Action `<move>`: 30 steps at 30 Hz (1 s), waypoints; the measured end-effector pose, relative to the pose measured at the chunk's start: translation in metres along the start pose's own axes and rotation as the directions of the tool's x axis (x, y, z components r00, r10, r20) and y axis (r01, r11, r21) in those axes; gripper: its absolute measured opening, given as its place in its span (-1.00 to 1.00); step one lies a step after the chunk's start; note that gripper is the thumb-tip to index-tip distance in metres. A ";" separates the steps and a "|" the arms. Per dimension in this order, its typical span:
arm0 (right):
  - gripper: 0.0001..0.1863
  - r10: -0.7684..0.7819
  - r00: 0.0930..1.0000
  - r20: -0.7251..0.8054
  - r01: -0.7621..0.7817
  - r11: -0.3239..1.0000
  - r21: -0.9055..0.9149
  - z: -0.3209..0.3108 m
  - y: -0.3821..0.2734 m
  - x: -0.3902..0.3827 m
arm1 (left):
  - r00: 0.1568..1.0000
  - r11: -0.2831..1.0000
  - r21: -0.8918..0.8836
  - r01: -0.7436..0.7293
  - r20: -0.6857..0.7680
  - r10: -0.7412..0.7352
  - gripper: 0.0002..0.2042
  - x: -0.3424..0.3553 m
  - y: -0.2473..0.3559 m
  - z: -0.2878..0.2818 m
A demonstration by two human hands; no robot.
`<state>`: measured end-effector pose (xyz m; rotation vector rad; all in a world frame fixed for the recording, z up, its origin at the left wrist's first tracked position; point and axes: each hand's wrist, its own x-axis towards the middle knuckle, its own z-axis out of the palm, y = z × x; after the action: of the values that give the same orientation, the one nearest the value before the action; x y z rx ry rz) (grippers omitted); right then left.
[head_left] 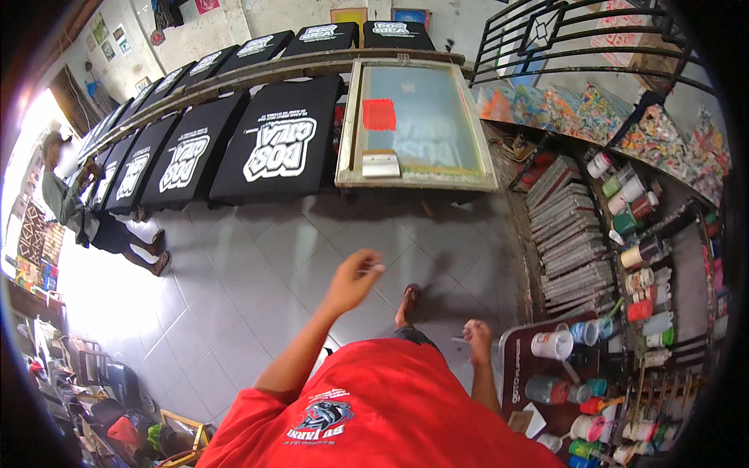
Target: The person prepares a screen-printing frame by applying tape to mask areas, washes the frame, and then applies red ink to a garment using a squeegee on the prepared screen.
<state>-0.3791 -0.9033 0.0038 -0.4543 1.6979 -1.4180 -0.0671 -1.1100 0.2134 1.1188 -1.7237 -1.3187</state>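
Observation:
My left hand [355, 281] is raised over the tiled floor, its fingers curled together. Whether anything small sits in them I cannot make out. Low at my right side, my right hand [478, 338] is closed, and a small thin pale stick [459, 339] pokes out of its fingers. Ahead of both hands, a wooden-framed printing screen [421, 93] lies on the long table, with a red patch on its mesh. A squeegee [381, 164] rests at its near left corner. Left of it lies a black T-shirt [226, 156] with a white print.
More printed black shirts [320, 35] line the table in two rows. A person [70, 195] stands at the far left. Paint pots [640, 253] fill shelves on the right, beside stacked grey frames [566, 234]. A dark red tray table [511, 374] holding tubs stands near my right hand.

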 end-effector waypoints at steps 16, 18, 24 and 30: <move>-0.33 -0.017 0.991 0.135 0.058 0.950 -0.306 0.091 -0.293 0.372 | 0.875 0.950 0.240 0.201 -0.479 -0.064 -0.57 0.259 -0.101 -0.093; -0.31 -0.048 0.995 0.092 0.081 0.914 -0.397 0.098 -0.288 0.371 | 0.890 0.927 0.284 0.245 -0.445 -0.099 -0.56 0.271 -0.107 -0.093; -0.34 -0.049 0.997 0.062 0.071 0.894 -0.442 0.113 -0.293 0.347 | 0.907 0.933 0.144 0.330 -0.322 -0.271 -0.61 0.291 -0.109 -0.082; -0.34 -0.043 0.997 0.061 0.063 0.928 -0.368 0.108 -0.274 0.371 | 0.880 0.922 0.013 0.387 -0.303 -0.365 -0.62 0.305 -0.103 -0.081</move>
<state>-0.5703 -1.3209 0.1197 -0.7427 1.9287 -1.1098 -0.0920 -1.4328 0.1392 1.6689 -1.3859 -1.2359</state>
